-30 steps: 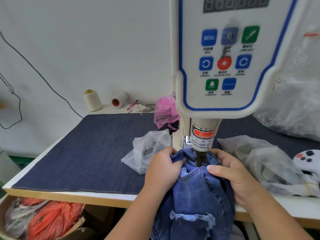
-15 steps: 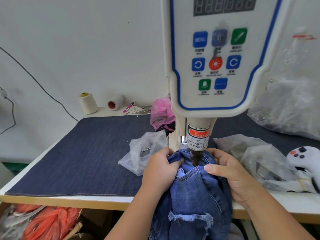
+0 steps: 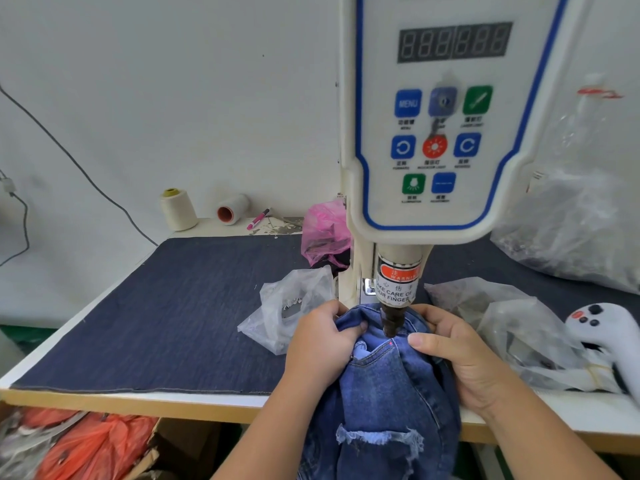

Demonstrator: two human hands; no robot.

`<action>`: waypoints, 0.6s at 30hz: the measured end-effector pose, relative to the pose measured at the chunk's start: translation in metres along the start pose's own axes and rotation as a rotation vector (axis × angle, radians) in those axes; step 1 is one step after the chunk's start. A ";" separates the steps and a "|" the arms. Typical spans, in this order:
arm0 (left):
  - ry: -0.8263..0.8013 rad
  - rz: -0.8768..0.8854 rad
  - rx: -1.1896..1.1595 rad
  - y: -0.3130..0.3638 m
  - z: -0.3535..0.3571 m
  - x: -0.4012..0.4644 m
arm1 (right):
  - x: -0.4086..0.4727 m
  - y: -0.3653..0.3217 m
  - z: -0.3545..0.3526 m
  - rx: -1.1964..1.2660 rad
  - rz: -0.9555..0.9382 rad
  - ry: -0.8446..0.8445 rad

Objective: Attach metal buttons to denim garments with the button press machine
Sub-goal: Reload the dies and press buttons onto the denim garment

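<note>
the jeans [image 3: 388, 386] are bunched under the dark punch [image 3: 390, 322] of the press machine [image 3: 433, 133], hanging off the front edge of the counter [image 3: 138, 398], with the pocket corner just below the punch tip. the left hand [image 3: 320, 344] grips the denim just left of the punch, its fingers [image 3: 349, 329] curled into the folds, while the right hand [image 3: 460, 351] pinches the cloth just right of the punch, thumb on top and pointing toward it. left of the punch lies a clear bag [image 3: 287, 306], and behind that a pink bag [image 3: 325, 230]; right of it more clear bags [image 3: 502, 317] and a white controller [image 3: 606, 327].
</note>
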State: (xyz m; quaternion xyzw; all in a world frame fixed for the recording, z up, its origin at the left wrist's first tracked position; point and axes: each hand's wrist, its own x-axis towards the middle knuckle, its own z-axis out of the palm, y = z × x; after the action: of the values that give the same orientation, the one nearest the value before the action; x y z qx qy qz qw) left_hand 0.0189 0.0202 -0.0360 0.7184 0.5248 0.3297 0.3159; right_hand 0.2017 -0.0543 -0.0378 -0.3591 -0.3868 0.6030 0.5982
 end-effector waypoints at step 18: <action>-0.001 -0.009 0.009 0.001 0.000 0.000 | 0.000 0.000 0.000 -0.034 -0.005 0.019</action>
State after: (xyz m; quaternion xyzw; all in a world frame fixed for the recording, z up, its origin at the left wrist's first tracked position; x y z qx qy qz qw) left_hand 0.0191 0.0196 -0.0349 0.7176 0.5294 0.3253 0.3145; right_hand 0.2014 -0.0539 -0.0376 -0.3739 -0.3923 0.5915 0.5970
